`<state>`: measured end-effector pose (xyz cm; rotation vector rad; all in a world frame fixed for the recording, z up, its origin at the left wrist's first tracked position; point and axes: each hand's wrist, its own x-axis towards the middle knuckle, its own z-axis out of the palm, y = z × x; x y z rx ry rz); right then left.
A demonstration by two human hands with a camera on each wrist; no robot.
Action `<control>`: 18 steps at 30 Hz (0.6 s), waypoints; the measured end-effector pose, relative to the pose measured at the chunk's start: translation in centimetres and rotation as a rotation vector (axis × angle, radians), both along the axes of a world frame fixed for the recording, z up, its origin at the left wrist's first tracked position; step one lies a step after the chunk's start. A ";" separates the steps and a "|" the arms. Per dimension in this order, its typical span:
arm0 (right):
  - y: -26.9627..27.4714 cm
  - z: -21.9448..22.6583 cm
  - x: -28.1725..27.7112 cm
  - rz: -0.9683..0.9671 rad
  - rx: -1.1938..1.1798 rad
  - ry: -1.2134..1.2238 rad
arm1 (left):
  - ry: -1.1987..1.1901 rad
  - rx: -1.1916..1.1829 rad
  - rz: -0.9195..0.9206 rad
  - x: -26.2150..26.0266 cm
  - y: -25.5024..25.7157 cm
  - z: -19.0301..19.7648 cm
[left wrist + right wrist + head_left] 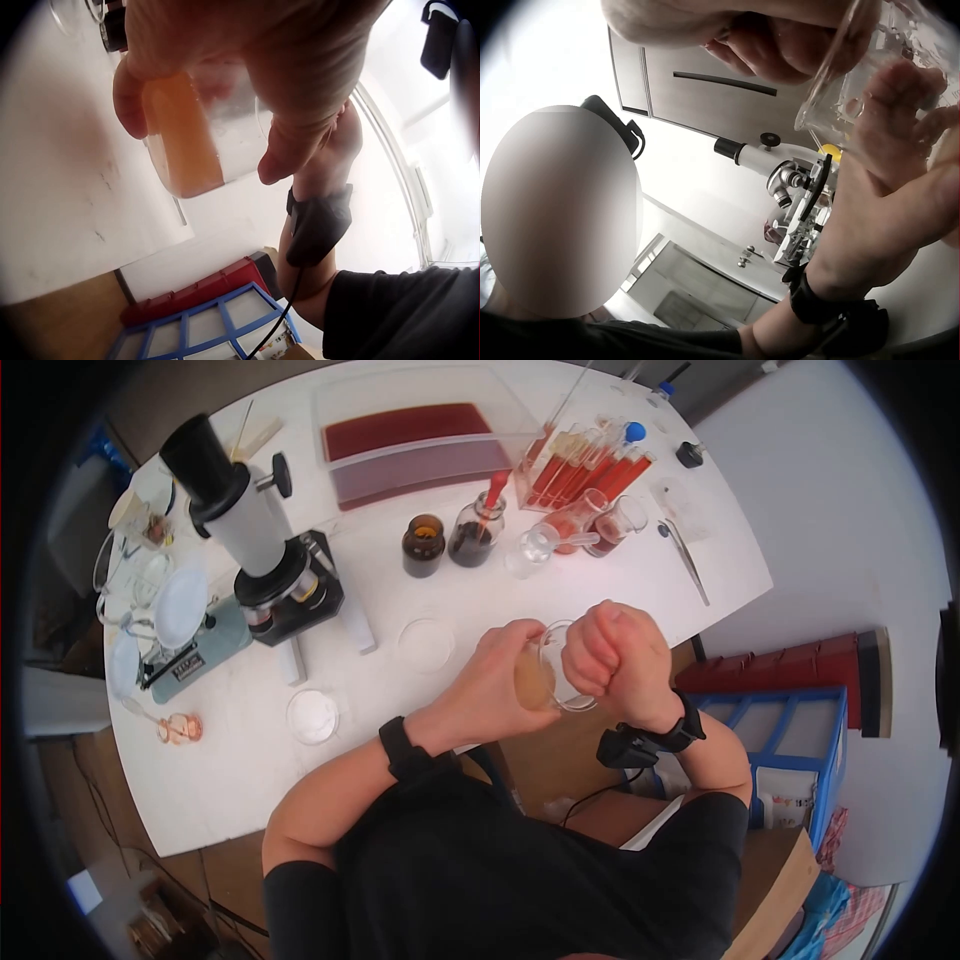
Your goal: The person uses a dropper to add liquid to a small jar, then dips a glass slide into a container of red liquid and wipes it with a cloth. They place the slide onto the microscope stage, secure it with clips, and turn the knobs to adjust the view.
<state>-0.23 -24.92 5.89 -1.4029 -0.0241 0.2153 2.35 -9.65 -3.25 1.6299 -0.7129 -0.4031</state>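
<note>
A glass beaker (pixel 534 678) of cloudy orange-yellow liquid is held over the table's front edge. My left hand (pixel 485 695) grips it round the side, thumb and fingers spread on the glass; the left wrist view shows the beaker (pixel 184 142) between thumb and fingers. At its mouth is my right hand (pixel 625 660), fingers curled close to the rim. In the right wrist view the right hand (pixel 765 37) is beside the clear rim, and nothing shows plainly in its fingers; their tips are partly hidden. The left hand (pixel 885 202) is across the glass there.
On the white table (pixel 230 780) stand a microscope (pixel 255 545), a balance (pixel 195 660), petri dishes (pixel 313 717), a brown bottle (pixel 423 547), a dropper bottle (pixel 474 538), flasks (pixel 620 525), a test tube rack (pixel 540 500), a plastic box (pixel 420 450) and tweezers (pixel 688 565).
</note>
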 end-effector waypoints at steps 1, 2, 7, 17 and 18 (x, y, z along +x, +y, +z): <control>-0.1 -0.4 0.0 0.019 -0.109 -0.031 | 0.022 -0.010 -0.004 0.0 -0.2 -0.4; -0.3 -0.5 0.0 0.032 -0.221 -0.057 | 0.045 -0.020 -0.012 -0.1 -0.4 -0.6; -1.1 0.5 0.3 0.264 -1.104 -0.653 | -0.029 0.062 0.042 0.0 -0.6 -0.5; -2.2 -0.4 -0.5 0.309 -1.284 -0.714 | -0.054 0.043 0.153 -0.8 -2.9 -0.3; -2.5 -0.3 -0.7 0.288 -1.294 -0.706 | -0.080 0.030 0.171 -0.8 -3.5 -0.6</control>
